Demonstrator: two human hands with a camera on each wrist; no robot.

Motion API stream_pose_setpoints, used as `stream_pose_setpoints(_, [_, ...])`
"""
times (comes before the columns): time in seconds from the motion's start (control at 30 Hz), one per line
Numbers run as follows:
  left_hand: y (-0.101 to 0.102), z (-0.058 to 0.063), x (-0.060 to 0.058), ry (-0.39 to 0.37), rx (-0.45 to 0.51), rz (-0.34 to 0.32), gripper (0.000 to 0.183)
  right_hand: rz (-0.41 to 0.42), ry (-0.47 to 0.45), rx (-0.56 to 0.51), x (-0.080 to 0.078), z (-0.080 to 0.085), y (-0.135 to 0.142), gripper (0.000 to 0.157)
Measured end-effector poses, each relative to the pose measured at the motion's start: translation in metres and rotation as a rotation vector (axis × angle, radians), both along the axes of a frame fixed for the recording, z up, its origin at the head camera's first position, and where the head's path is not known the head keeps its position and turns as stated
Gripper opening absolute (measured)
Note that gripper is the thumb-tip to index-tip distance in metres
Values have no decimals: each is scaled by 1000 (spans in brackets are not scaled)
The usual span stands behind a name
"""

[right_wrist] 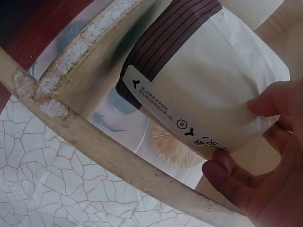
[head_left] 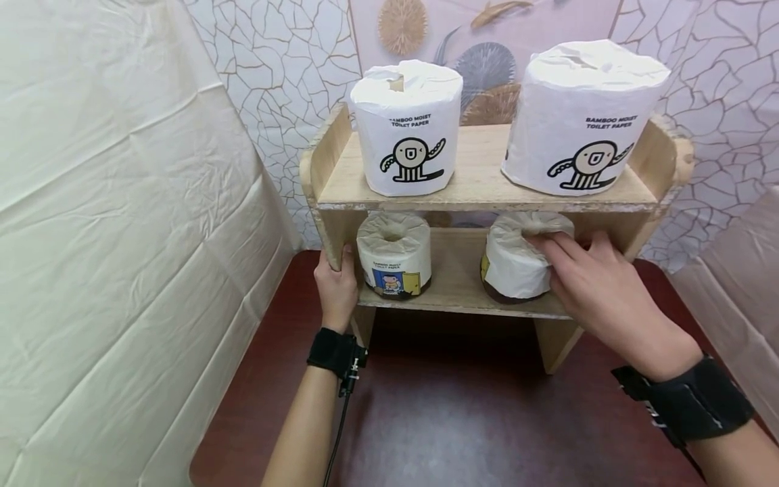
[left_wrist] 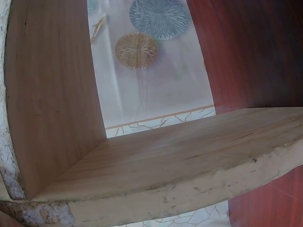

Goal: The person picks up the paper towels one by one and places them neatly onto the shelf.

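A two-tier wooden shelf (head_left: 465, 308) stands on the table. My left hand (head_left: 337, 284) grips the front edge of its left side panel, beside the lower tier; only a sliver of that hand shows in the left wrist view. On the lower tier at the right, my right hand (head_left: 599, 287) holds a wrapped toilet roll (head_left: 517, 260) by its upper right side. The right wrist view shows the thumb and fingers against the white part of the same toilet roll (right_wrist: 203, 80), with its brown striped band farther away. Another toilet roll (head_left: 394, 253) stands upright at the lower left.
Two larger white toilet rolls stand on the upper tier, one at the left (head_left: 408, 128) and one at the right (head_left: 578, 118). Below lies a dark red table (head_left: 462, 419). Pale cloth (head_left: 122, 237) hangs at the left, and a patterned sheet (head_left: 274, 67) covers the back.
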State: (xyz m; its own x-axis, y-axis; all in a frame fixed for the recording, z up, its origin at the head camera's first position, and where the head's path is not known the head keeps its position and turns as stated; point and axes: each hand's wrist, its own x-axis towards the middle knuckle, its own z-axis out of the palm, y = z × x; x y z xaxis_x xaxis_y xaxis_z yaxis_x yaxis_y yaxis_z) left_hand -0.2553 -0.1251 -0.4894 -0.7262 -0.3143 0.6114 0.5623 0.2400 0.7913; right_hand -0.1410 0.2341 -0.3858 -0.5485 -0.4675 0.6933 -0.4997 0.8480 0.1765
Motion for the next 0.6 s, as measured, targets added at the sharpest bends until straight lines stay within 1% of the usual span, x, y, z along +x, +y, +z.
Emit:
stream_pose_setpoints(0.17, [-1,-1,0,-2,-7,-3,34,-13,-30,-12,1,2,-2,51])
stream_pose_setpoints(0.33, [-3,-4,0,42,-30,-11,32,-20,-36,-28,5,3,-5,47])
stream_pose_setpoints(0.47, [-5,-5,0,65,-48,-16,32,-19,-13,-29,7,4,-7,43])
stream_pose_setpoints(0.6, [-6,-6,-1,58,-57,-30,34,-13,17,-22,7,3,-8,43])
